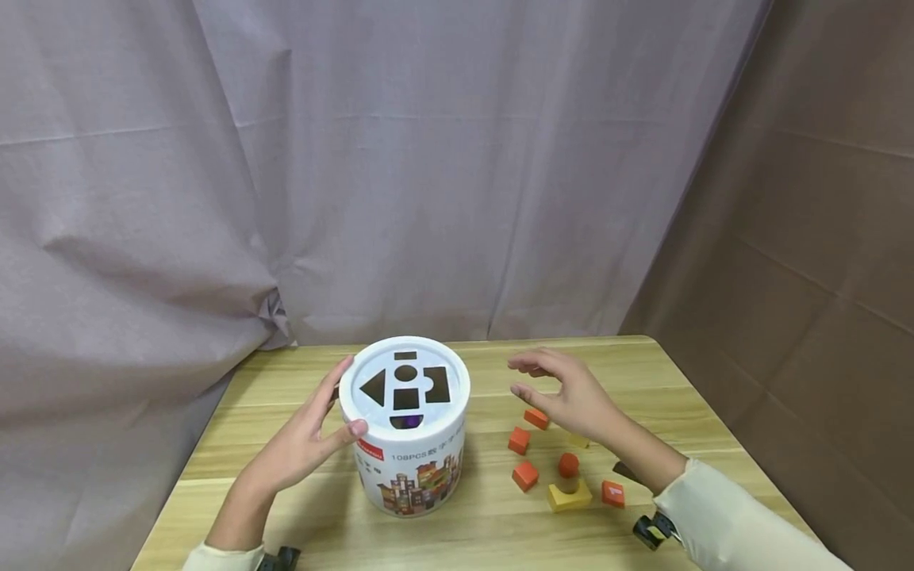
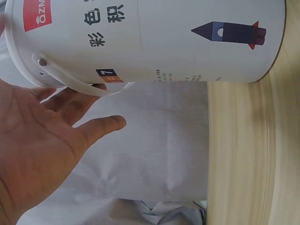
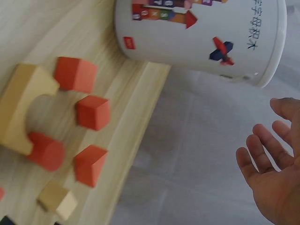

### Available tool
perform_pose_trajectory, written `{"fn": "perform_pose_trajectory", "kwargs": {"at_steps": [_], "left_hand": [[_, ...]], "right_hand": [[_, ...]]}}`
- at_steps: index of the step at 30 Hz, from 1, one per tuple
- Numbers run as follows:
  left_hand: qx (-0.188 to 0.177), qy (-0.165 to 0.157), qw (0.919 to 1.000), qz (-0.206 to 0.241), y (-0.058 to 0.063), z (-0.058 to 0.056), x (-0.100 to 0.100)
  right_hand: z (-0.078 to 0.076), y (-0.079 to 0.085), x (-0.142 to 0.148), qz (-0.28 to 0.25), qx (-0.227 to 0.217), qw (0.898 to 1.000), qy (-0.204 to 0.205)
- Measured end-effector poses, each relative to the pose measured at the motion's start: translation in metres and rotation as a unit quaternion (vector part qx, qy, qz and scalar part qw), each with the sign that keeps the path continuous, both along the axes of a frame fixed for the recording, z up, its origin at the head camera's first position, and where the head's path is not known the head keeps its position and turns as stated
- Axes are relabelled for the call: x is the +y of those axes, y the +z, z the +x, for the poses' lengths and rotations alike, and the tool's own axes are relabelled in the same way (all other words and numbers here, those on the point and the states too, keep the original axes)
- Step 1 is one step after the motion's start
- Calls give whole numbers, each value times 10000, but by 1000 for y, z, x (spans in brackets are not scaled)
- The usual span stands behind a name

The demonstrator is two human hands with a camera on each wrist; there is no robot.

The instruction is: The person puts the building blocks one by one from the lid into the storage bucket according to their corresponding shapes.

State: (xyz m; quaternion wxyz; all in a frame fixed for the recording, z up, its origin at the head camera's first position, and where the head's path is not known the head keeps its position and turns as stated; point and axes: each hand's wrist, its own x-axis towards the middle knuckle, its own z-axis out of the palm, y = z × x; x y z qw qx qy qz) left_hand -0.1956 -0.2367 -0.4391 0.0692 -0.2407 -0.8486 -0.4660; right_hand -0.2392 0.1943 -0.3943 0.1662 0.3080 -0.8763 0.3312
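Note:
A white toy-block bucket point(image 1: 410, 468) stands upright on the table, its lid point(image 1: 378, 420) cut with variously shaped holes. Something purple shows through the half-round hole. My left hand point(image 1: 296, 440) rests against the bucket's left side, thumb on the lid's rim and fingers spread near the handle point(image 2: 79, 84). My right hand point(image 1: 567, 392) hovers to the right of the bucket, palm facing it, with nothing in the relaxed fingers. Below it lie red blocks point(image 3: 93, 112), a yellow arch block point(image 3: 14, 108) and a red cylinder point(image 3: 49, 152) at the arch's notch.
A small yellow block point(image 3: 56, 199) lies near the red cylinder, and a red block with a pale mark point(image 1: 612, 493) is farther right. The wooden table point(image 1: 500, 539) ends at a grey curtain point(image 1: 457, 198) behind and a brownish one point(image 1: 807, 262) on the right.

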Motion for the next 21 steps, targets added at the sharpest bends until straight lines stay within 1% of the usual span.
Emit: {"fn": "perform_pose_trajectory", "kwargs": {"at_steps": [5, 9, 13, 17, 21], "left_hand": [[26, -15, 10000, -41, -1, -2, -1], [51, -9, 9999, -133, 2, -5, -2], [52, -24, 9998, -171, 3, -6, -1], [-8, -41, 9999, -167, 1, -4, -1], [-61, -77, 9999, -66, 2, -3, 0]], "right_hand": [[4, -12, 18, -9, -18, 10000, -51], [6, -25, 32, 55, 6, 9997, -232], [11, -42, 50, 211, -193, 9984, -486], [20, -60, 71, 406, -433, 9953, -770], [25, -69, 94, 567, -530, 9918, -1012]]}}
